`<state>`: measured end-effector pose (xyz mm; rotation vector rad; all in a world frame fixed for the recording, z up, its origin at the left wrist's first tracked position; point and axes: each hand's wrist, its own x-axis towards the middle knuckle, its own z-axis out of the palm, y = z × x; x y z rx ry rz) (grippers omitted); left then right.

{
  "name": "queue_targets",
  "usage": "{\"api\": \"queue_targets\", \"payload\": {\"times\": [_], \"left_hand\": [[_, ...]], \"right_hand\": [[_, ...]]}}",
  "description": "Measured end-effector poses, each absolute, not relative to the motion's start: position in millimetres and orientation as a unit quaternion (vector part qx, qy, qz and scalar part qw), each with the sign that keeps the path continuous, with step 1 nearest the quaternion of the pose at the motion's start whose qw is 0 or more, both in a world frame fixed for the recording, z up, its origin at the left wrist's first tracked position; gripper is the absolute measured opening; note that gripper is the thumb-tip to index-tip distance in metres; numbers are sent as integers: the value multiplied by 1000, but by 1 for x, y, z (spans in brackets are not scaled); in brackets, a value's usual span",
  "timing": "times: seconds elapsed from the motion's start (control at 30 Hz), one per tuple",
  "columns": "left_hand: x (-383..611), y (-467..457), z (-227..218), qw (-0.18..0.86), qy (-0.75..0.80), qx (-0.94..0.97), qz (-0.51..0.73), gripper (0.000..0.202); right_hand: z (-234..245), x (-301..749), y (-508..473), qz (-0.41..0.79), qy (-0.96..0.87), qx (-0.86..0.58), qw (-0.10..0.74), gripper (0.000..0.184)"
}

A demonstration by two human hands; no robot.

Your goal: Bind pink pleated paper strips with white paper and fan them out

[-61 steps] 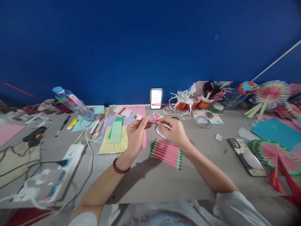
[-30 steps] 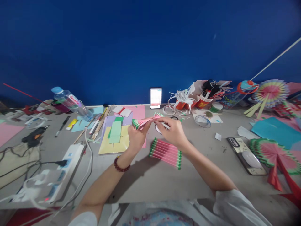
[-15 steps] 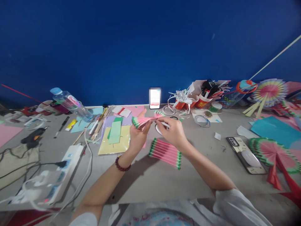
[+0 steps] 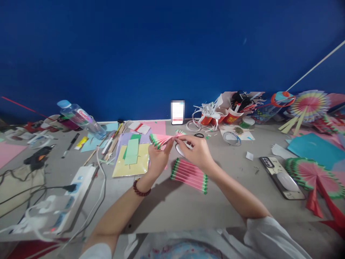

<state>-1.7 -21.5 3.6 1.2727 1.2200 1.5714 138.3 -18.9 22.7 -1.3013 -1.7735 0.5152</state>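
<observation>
A grey worktable (image 4: 172, 208) runs the full width of the view, backed by a plain deep-blue wall (image 4: 161, 54). Taking the pleated paper fan (image 4: 164, 139) held up over the middle of the table as the landmark: far to its left lie a pink sheet (image 4: 8, 151), a black glue gun (image 4: 36, 158) and a white power strip (image 4: 71, 190) with cables trailing off it. Nearer on its left, a plastic water bottle (image 4: 81, 118) lies on its side toward the wall, with a bundle of wooden sticks (image 4: 114, 144) and a yellow card (image 4: 132, 163) carrying a green strip just beside it.

The left hand (image 4: 157, 158), a dark bead bracelet (image 4: 140, 189) at its wrist, has its fingers closed on the fan's left, spread end, where the green-edged folds open out. The right hand (image 4: 198, 151) pinches the fan's narrow right end between thumb and fingertips. The fan is off the table, in both hands.

Just below and right of the fan a stack of folded pink strips (image 4: 190, 175) with green tips lies flat. Behind the fan a small phone (image 4: 178, 112) leans on the wall. Further right stand red paper cups (image 4: 229, 115) stuffed with tools and ribbon, then a phone in a patterned case (image 4: 281, 178), a teal sheet (image 4: 312, 149) and finished round paper fans (image 4: 312, 176) at the far right edge.
</observation>
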Motion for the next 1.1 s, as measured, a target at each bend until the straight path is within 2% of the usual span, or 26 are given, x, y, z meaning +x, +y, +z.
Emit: {"api": "queue_targets", "payload": {"times": [0.23, 0.5, 0.73, 0.97, 1.1], "left_hand": [[-3, -17, -1, 328, 520, 517, 595, 28], [-11, -12, -5, 239, 529, 597, 553, 29], [-9, -7, -3, 312, 474, 575, 589, 19], [-8, -6, -7, 332, 490, 519, 617, 24], [-10, -6, -5, 356, 482, 492, 632, 25]], "right_hand": [[23, 137, -17, 271, -681, -528, 429, 20], [22, 138, -15, 293, -668, -530, 432, 18], [22, 140, -15, 279, -675, -528, 434, 17], [23, 138, -14, 316, -676, -522, 412, 21], [22, 137, -12, 347, -665, -498, 436, 20]]}}
